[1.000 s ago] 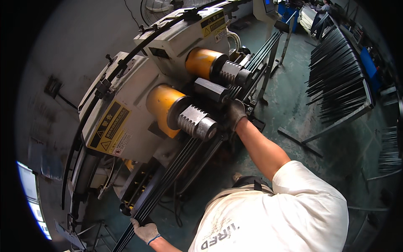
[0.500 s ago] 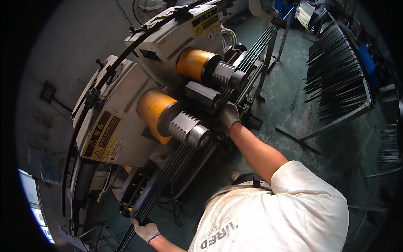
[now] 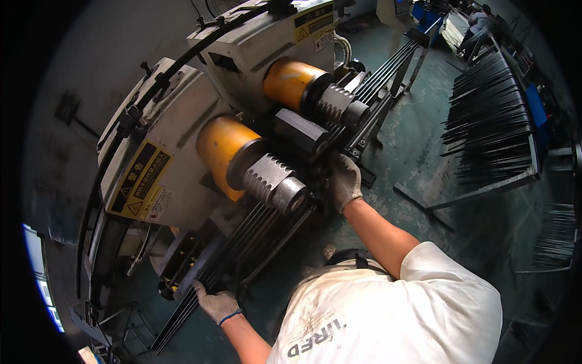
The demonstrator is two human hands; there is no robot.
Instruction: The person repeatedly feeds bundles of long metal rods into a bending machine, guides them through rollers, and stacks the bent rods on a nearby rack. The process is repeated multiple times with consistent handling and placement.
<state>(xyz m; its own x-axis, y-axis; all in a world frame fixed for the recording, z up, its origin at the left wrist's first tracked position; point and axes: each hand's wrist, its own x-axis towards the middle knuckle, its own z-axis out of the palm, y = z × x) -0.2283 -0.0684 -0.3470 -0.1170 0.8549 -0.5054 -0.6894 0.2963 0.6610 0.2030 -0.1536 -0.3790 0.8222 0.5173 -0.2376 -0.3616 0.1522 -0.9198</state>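
Observation:
Several long dark metal bars (image 3: 227, 261) run side by side, slanting through the machine from the lower left to the far upper right. My left hand (image 3: 218, 305), in a pale knit glove with a blue cuff, is closed on the bars near their lower-left end. My right hand (image 3: 345, 184), gloved too, reaches into the shadow beside the dark hexagonal block (image 3: 300, 130). Its fingers curl inward, and what they hold is hidden. Left of the right hand, a notched steel shaft (image 3: 273, 181) sticks out of a yellow cylinder (image 3: 224, 148).
A second yellow cylinder (image 3: 294, 82) with a notched shaft stands farther back. Behind both is the pale machine housing (image 3: 163, 133) with warning labels. At right, a rack of dark rods (image 3: 491, 115) rests on the green floor (image 3: 418, 151). Another person (image 3: 479, 27) is at the far upper right.
My left hand has moved up and away from the lower edge with the bars, whose lower-left ends now show. My right hand sits slightly lower and farther right; the view has also shifted.

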